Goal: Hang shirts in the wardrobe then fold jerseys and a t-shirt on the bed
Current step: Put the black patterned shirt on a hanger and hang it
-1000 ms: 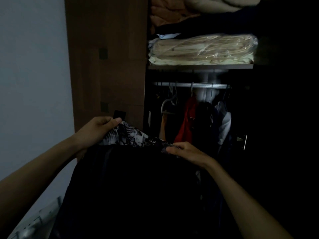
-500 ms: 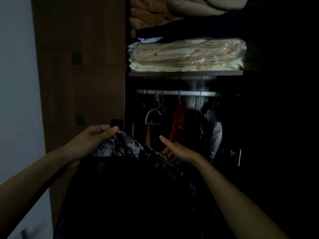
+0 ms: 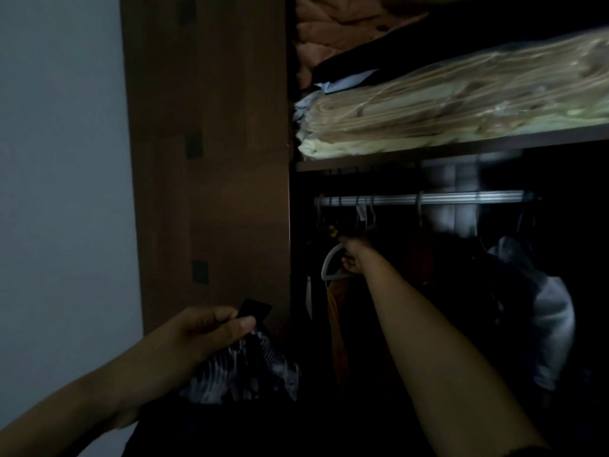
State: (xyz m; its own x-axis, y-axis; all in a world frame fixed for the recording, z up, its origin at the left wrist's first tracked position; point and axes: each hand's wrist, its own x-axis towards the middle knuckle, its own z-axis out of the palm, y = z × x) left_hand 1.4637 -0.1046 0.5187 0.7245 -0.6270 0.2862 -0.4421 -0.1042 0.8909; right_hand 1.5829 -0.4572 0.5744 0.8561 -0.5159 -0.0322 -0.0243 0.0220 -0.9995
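My left hand (image 3: 211,328) pinches the collar of a dark shirt with a black-and-white patterned lining (image 3: 250,374), held low in front of the wardrobe. My right hand (image 3: 356,255) reaches into the wardrobe under the metal rail (image 3: 461,198) and grips a white hanger (image 3: 331,265) that hangs among the clothes. The scene is very dim, so most of the shirt's body is lost in shadow.
Several garments hang from the rail, among them an orange one (image 3: 336,324) and a white one (image 3: 547,311). A shelf (image 3: 428,153) above holds a plastic-wrapped cream bundle (image 3: 445,110) and folded fabrics. The brown wardrobe door (image 3: 211,159) stands at left beside a pale wall.
My right hand let go of the shirt and reached up into the wardrobe to the white hanger. My left hand keeps hold of the shirt. The view moved closer to the wardrobe.
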